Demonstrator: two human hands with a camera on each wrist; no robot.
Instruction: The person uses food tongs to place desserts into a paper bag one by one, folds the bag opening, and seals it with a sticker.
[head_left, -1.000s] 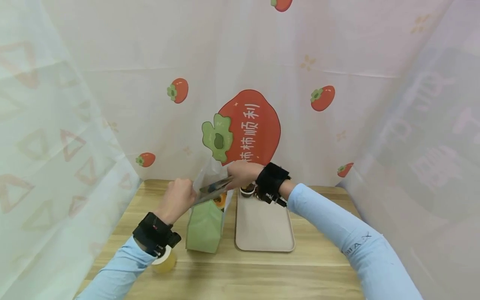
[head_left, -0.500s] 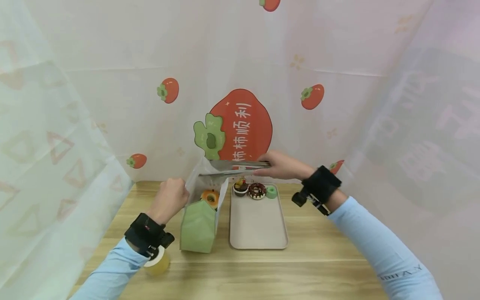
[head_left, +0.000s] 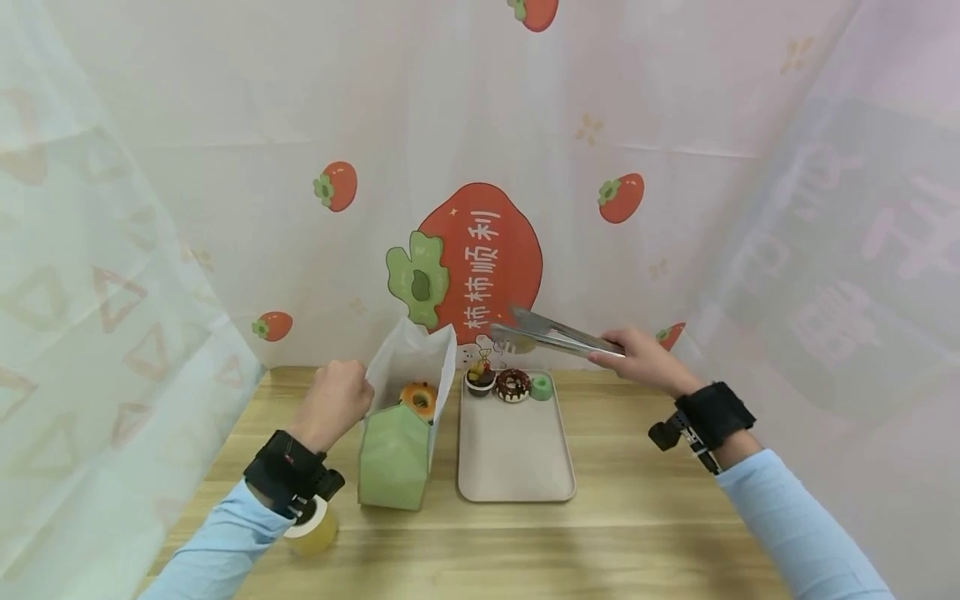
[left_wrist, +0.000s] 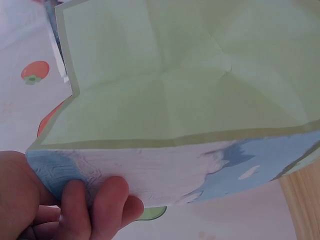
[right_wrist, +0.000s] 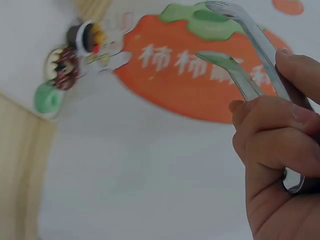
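My left hand [head_left: 334, 402] grips the side edge of a green paper bag [head_left: 393, 458], its fingers [left_wrist: 111, 200] curled on the bag's printed side in the left wrist view. The bag stands upright with its white-lined mouth held wide. Inside lies an orange-brown donut [head_left: 420, 399]. My right hand [head_left: 643, 360] holds metal tongs [head_left: 558, 335] in the air above the far right of the tray. The tongs' tips are apart with nothing between them, pointing left. In the right wrist view the fingers wrap round the tongs' arms [right_wrist: 267, 55].
A beige tray [head_left: 517, 458] lies right of the bag. Along its far edge sit a fruit-topped cup dessert [head_left: 481, 380], a chocolate donut [head_left: 513, 385] and a small green ring-shaped sweet [head_left: 541, 387]. A yellow cup-like container [head_left: 313, 533] stands by my left wrist. Printed curtains hang behind and beside the wooden table.
My right hand has moved right with the tongs, away from the bag's mouth and past the tray's far edge. My left hand keeps its hold on the bag.
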